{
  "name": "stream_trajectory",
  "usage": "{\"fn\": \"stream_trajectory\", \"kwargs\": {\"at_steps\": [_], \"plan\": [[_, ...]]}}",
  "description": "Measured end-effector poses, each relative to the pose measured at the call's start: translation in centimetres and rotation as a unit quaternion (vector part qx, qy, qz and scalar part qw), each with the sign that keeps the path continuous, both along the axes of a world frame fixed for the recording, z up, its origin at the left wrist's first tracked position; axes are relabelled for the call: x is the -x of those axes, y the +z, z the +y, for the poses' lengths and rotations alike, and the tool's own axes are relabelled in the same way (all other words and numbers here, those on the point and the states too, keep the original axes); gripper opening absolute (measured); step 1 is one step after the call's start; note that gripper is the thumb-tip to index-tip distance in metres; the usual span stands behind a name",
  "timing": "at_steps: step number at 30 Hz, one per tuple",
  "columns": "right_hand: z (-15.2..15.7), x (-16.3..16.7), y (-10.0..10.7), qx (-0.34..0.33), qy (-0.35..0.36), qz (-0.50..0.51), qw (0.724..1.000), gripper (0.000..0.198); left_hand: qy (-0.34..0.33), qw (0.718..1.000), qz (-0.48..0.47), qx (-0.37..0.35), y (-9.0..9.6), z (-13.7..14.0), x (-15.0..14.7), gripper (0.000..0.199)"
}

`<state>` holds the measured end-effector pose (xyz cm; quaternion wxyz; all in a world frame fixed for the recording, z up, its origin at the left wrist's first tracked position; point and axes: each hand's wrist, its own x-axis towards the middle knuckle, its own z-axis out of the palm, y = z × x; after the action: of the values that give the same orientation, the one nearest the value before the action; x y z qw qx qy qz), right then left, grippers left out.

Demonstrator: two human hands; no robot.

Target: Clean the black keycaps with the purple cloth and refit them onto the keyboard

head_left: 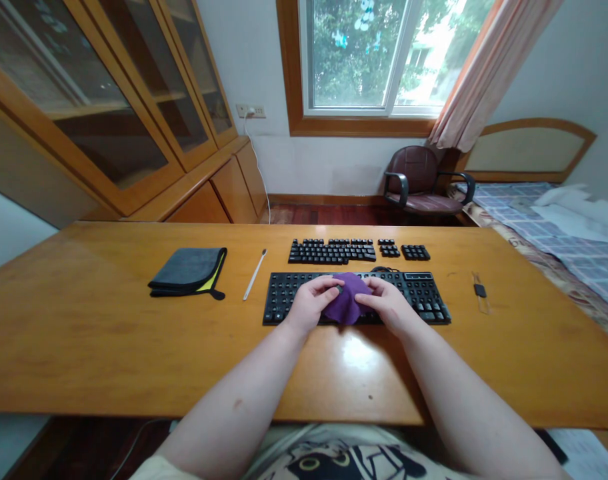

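Observation:
Over the middle of a black keyboard (pixel 278 300), my two hands hold a small purple cloth (pixel 345 308). My left hand (pixel 311 303) is closed at the cloth's left side, with a small dark keycap (pixel 340 289) at its fingertips. Thumb and fingers of my right hand (pixel 388 305) pinch the cloth's right side. Many of the keyboard's keycaps are off, showing bare switches, while some caps remain at its lower right. Behind it, loose black keycaps (pixel 329 252) stand in rows. My hands and the cloth hide the keyboard's centre.
Left of the keyboard lie a white brush (pixel 255 275) and a folded grey cloth (pixel 189 270) with a yellow inside. A wire keycap puller (pixel 480 291) rests to the right. All are on a wooden desk (pixel 84 333). A chair (pixel 419 177) stands beyond the desk.

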<state>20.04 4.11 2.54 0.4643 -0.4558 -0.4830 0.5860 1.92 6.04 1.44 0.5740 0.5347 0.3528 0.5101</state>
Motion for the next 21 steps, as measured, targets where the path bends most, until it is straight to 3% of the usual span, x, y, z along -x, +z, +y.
{"fn": "stream_trajectory", "kwargs": {"at_steps": [7, 11, 15, 21], "plan": [[0.1, -0.1, 0.2, 0.006, -0.105, 0.078, 0.991, 0.026, 0.017, 1.000, 0.010, 0.003, 0.4, -0.3, -0.3, 0.021], [-0.2, -0.2, 0.0, -0.030, -0.199, 0.006, 0.980, 0.024, 0.056, 0.998, 0.015, -0.023, 0.9, -0.5, -0.5, 0.019], [-0.6, 0.2, -0.7, -0.054, -0.139, -0.041, 0.988, 0.024, 0.023, 1.000, 0.015, 0.010, 0.5, -0.6, -0.8, 0.025], [-0.8, 1.2, -0.9, -0.035, -0.060, 0.078, 0.995, 0.030, 0.021, 0.998, -0.029, 0.049, 0.0, -0.6, -1.2, 0.026]]}}
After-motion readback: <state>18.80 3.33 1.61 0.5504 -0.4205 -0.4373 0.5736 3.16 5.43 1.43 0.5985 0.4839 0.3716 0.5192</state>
